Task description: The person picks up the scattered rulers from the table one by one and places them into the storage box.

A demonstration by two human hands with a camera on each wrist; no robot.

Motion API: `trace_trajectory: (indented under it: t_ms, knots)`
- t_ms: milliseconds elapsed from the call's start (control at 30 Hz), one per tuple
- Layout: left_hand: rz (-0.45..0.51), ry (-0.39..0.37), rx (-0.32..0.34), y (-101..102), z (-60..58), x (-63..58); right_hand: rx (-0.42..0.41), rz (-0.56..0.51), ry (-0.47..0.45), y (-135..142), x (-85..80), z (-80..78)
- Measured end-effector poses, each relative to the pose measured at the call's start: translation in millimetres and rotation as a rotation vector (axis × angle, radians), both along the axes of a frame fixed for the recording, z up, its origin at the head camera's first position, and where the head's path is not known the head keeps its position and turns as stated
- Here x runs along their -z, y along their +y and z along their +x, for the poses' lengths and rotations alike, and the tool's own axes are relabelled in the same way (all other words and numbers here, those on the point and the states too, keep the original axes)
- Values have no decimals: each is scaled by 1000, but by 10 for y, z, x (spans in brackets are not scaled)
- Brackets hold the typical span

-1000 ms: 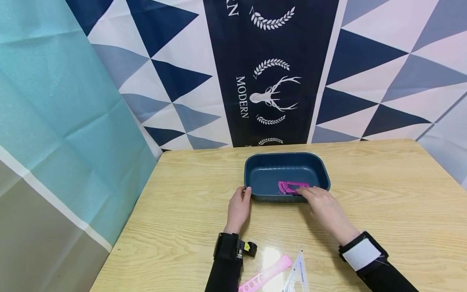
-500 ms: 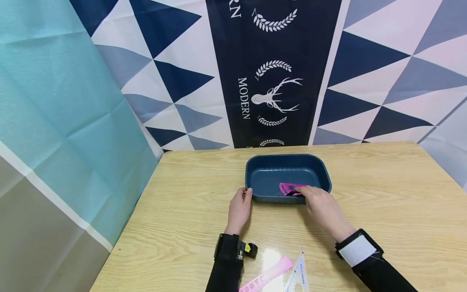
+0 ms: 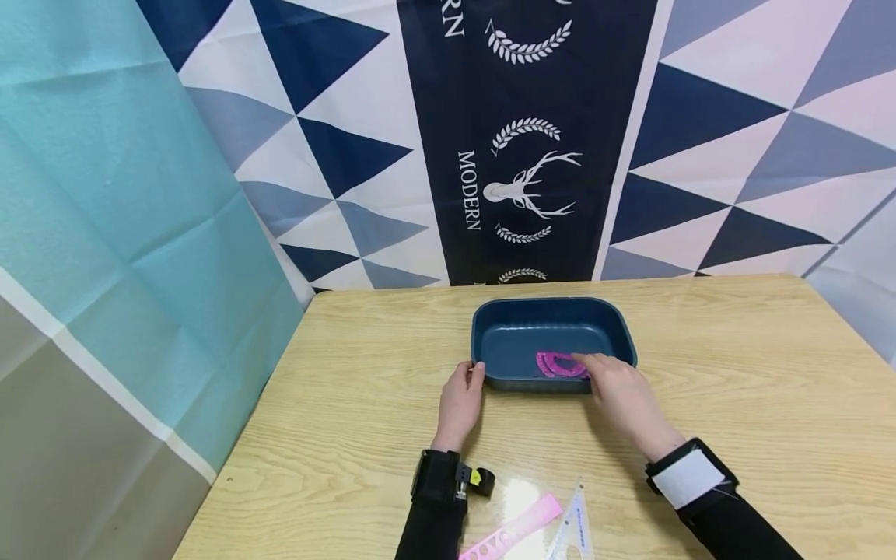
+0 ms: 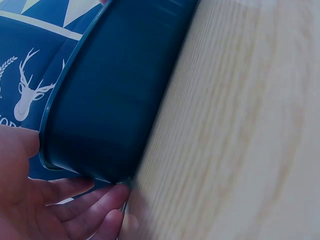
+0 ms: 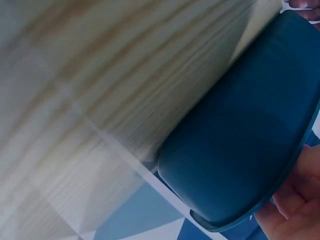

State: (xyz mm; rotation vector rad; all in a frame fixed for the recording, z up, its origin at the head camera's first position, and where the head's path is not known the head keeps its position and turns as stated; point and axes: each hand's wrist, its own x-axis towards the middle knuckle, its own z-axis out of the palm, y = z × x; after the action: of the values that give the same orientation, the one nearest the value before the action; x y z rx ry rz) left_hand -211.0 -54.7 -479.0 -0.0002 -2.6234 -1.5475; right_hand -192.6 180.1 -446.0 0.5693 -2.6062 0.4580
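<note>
A dark blue rectangular tray [image 3: 514,336] stands at the back of the wooden table. My left hand [image 3: 458,406] grips its near left corner, thumb at the rim; in the left wrist view the fingers [image 4: 95,207] bear against the end wall. My right hand [image 3: 626,398] reaches over the near right rim, its fingers at the right end of a magenta protractor [image 3: 546,364] inside the tray. The right fingertips are partly hidden by the hand itself. In the right wrist view the fingers [image 5: 287,205] curl by the tray's rim.
A pink ruler [image 3: 514,529] with cut-out shapes lies on the table near the front edge of the view. Beside it is a clear set square [image 3: 575,523]. A patterned curtain [image 3: 350,155] hangs right behind the table [image 3: 350,412], with a turquoise cloth [image 3: 140,194] at the left.
The magenta protractor has shifted in its lie under my right fingers, and the dark patches around it no longer show. My left hand and the tray have stayed in place.
</note>
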Motion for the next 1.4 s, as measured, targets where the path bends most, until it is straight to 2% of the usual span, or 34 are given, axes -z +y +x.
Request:
trace_trajectory:
  t_ms: [300, 600, 733, 867, 1100, 1233, 1367, 1400]
  knots:
    - [4, 7, 0, 2, -1, -6, -37, 29, 178, 0, -51, 156]
    - [5, -7, -6, 21, 1, 20, -81, 28, 162, -4, -91, 483]
    - [2, -1, -6, 29, -3, 17, -158, 85, 154, -10, -62, 632]
    - [-7, -5, -12, 28, -3, 20, -236, 136, 80, -5, -24, 774]
    - [-9, 10, -9, 26, -2, 4, -236, 168, -65, -6, -7, 939]
    - [-7, 0, -6, 24, 7, 1, -219, 192, -206, 10, -21, 1021]
    - [-3, 2, -6, 23, 16, 3, -254, 202, -370, -2, -26, 1082]
    - [-4, 7, -5, 23, 16, 6, -260, 203, -437, -17, -23, 1095]
